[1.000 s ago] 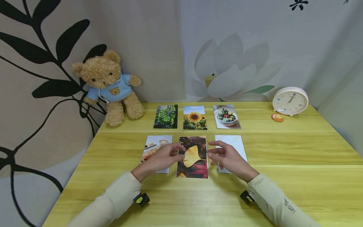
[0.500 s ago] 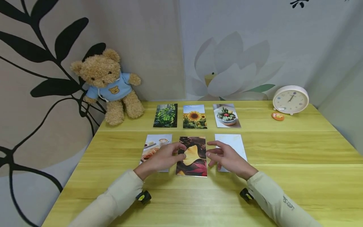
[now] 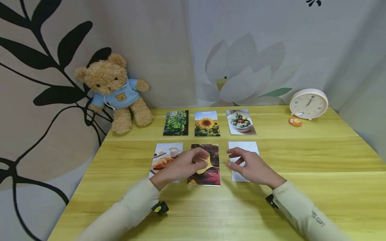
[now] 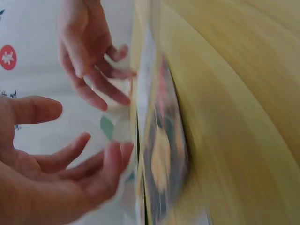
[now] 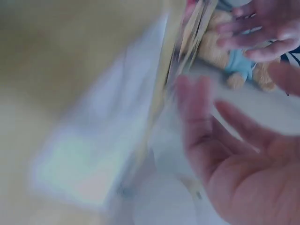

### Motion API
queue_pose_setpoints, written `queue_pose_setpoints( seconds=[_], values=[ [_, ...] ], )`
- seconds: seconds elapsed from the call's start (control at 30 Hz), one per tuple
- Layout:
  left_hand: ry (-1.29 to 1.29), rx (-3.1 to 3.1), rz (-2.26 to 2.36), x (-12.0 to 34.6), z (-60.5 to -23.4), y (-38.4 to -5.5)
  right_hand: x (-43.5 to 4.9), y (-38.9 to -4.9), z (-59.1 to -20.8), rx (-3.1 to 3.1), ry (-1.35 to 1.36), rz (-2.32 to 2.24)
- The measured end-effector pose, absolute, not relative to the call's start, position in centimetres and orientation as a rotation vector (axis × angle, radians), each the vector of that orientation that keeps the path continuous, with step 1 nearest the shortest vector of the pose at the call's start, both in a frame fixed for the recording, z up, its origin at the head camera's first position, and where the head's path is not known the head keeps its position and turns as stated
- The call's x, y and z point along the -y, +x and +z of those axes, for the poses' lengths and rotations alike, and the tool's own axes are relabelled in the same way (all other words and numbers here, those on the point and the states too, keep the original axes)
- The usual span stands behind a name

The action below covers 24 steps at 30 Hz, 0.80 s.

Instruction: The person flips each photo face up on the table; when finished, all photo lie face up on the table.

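My left hand (image 3: 185,164) hovers over the autumn-leaf picture card (image 3: 209,180), in the middle of the front row, its fingers loosely bent and holding nothing. Above the pale, nearly white card (image 3: 240,177) on the right is my right hand (image 3: 256,166), thumb and fingers apart. In the left wrist view, the left hand (image 4: 61,173) appears off the tabletop beside the leaf card (image 4: 161,159). The right wrist view shows the right hand (image 5: 243,159) near the blurred pale card (image 5: 101,126), with nothing between its fingers. Partly behind the left forearm lies a croissant-and-coffee card (image 3: 162,163).
Behind, a second row holds a green-leaf card (image 3: 176,123), a sunflower card (image 3: 207,123) and a succulent-bowl card (image 3: 241,122). A teddy bear (image 3: 116,95) sits at the back left. A white clock (image 3: 309,103) and an orange badge (image 3: 295,122) stand back right.
The left hand has shifted right from the leaf card's left edge to over it. My right hand has drawn away to the right from the card's right edge. The cards stay in place.
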State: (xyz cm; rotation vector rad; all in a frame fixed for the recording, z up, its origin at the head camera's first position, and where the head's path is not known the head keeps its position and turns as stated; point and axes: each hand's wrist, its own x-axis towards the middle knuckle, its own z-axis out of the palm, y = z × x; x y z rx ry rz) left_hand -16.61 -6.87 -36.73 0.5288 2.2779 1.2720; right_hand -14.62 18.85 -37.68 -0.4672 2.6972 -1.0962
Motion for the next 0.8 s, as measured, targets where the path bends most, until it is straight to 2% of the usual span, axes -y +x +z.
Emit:
queue_pose_setpoints(
  seconds=[0.17,0.37,0.57,0.8],
  values=[
    [0.494,-1.96,1.393,3.1,-36.6,-17.0,-22.0,-13.7,-36.7,-2.899,-0.475,-0.751],
    [0.301,-1.77,1.488,-0.9,-36.5,-17.0,-24.8,-13.0,-37.5,-2.935,-0.386,-0.639],
    [0.193,-1.741,1.574,-2.3,-36.7,-16.5,-25.0,-12.5,-38.2,-2.948,-0.419,-0.535],
    [0.237,-2.02,1.451,-2.7,-36.9,-16.5,-24.4,-12.7,-37.4,-2.937,-0.373,-0.508]
  ],
)
